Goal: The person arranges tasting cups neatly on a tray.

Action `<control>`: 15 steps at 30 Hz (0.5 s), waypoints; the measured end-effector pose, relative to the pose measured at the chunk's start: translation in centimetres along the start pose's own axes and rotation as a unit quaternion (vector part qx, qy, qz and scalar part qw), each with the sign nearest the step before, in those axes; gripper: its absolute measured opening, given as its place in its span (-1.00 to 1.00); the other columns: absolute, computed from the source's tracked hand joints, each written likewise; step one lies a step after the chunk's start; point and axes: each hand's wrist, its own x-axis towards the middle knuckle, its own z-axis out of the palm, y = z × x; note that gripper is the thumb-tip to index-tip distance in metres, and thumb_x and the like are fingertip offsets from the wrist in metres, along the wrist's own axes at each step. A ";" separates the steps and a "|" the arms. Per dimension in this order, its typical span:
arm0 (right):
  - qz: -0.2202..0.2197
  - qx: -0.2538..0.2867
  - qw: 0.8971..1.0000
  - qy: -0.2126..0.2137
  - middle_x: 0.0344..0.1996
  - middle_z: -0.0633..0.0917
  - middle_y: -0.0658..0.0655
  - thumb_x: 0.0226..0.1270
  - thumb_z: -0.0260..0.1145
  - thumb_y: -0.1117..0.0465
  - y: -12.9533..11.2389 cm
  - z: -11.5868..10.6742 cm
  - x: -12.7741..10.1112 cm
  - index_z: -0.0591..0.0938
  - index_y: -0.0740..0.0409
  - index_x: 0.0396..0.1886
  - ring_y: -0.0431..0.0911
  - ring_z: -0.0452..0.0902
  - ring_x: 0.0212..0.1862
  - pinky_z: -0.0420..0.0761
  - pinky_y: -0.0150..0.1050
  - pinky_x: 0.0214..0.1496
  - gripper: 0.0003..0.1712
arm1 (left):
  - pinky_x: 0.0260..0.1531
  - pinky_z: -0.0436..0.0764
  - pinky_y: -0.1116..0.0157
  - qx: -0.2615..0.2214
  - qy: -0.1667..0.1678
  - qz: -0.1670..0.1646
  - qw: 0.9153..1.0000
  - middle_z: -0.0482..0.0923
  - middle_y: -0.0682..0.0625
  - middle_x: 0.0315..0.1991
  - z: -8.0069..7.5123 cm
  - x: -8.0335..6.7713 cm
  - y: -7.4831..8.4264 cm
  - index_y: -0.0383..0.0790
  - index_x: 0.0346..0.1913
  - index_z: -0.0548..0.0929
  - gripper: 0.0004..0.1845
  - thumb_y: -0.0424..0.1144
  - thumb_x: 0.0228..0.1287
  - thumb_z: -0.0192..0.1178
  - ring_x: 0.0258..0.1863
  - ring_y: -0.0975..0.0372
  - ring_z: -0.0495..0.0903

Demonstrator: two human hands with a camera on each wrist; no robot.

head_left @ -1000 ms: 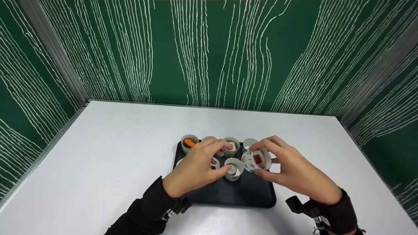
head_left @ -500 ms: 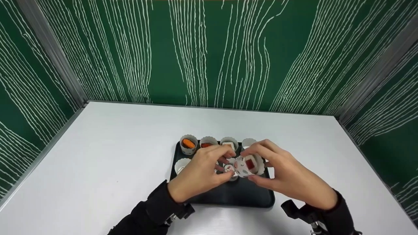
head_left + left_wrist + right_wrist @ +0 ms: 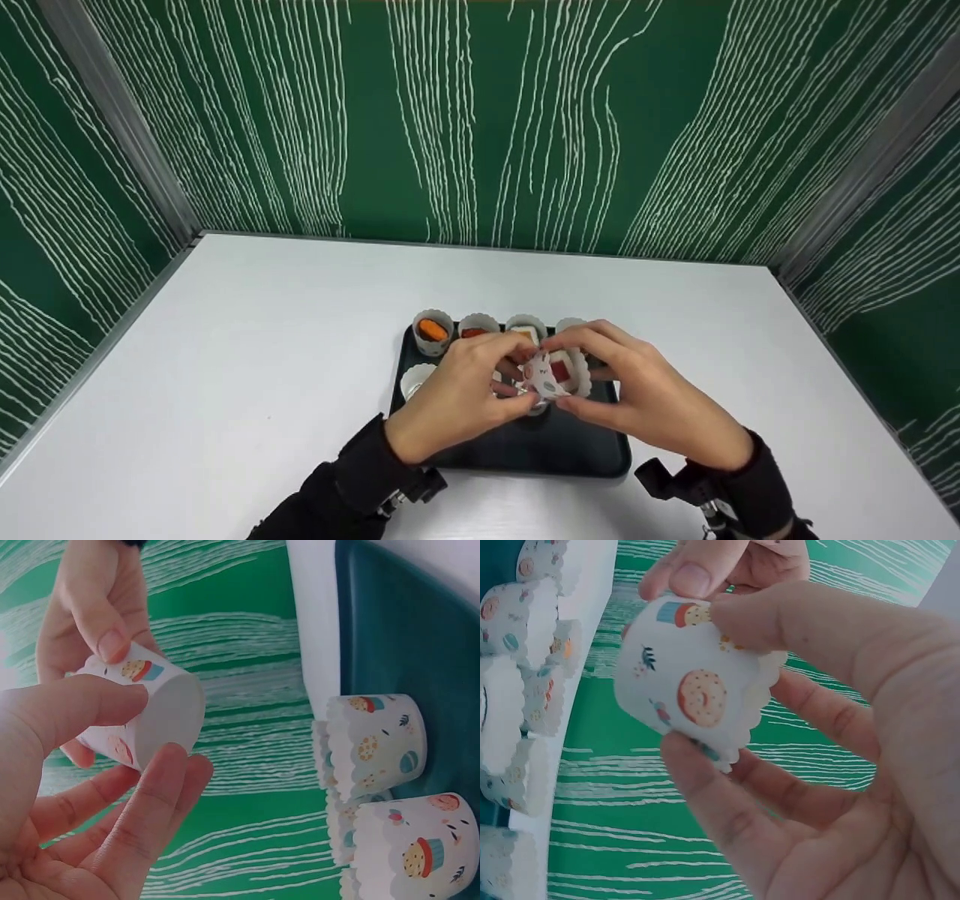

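Observation:
A white paper baking cup [image 3: 544,381] with a scalloped rim and printed sweets is held up over the dark tray [image 3: 532,450]. It is tilted, and a white piece with a red top [image 3: 561,370] shows inside it. My right hand [image 3: 649,386] grips the cup around its rim side, thumb below and fingers above in the head view. At the base end, the thumb and fingers of my left hand [image 3: 465,386] close round the same cup [image 3: 165,716]. In the right wrist view the printed side of the cup [image 3: 682,682] faces the camera.
Several more paper cups stand on the tray: one with an orange piece [image 3: 433,330], one with a reddish piece [image 3: 478,326], one with a white piece [image 3: 525,330]. Another cup [image 3: 416,377] is partly behind my left hand. A white table [image 3: 300,337] meets green walls with white lines.
My right hand has moved left with the filled cup, bringing it between the fingers of my left hand. The left hand has barely shifted over the last half second.

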 end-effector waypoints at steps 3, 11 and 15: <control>0.020 0.035 0.999 -0.004 0.33 0.59 -0.07 0.32 0.60 0.27 0.1 0.1 0.1 0.59 -0.17 0.39 -0.12 0.65 0.25 0.77 -0.30 0.12 -0.31 | -0.17 0.74 0.51 -0.001 0.006 -0.003 1.000 0.74 -0.10 0.05 0.0 0.1 -0.1 -0.23 0.19 0.68 -0.59 -0.36 0.31 0.50 -0.09 0.21 0.82; 0.008 0.087 0.996 0.004 0.31 0.64 0.00 0.27 0.57 0.44 0.4 0.0 0.2 0.55 -0.06 0.45 -0.08 0.64 0.32 0.77 -0.21 0.17 -0.21 | -0.19 0.74 0.49 0.013 0.017 -0.009 1.000 0.78 -0.06 0.01 -0.1 0.2 -0.7 -0.21 0.23 0.69 -0.49 -0.31 0.22 0.56 -0.14 0.23 0.81; 0.004 0.089 0.996 0.014 0.22 0.70 0.01 0.30 0.55 0.45 0.6 -0.1 0.4 0.57 -0.04 0.41 -0.12 0.69 0.25 0.78 -0.21 0.16 -0.27 | -0.19 0.73 0.44 0.020 0.021 -0.001 1.000 0.80 0.01 -0.03 -0.1 0.2 -0.9 -0.16 0.27 0.65 -0.43 -0.30 0.18 0.56 -0.18 0.27 0.79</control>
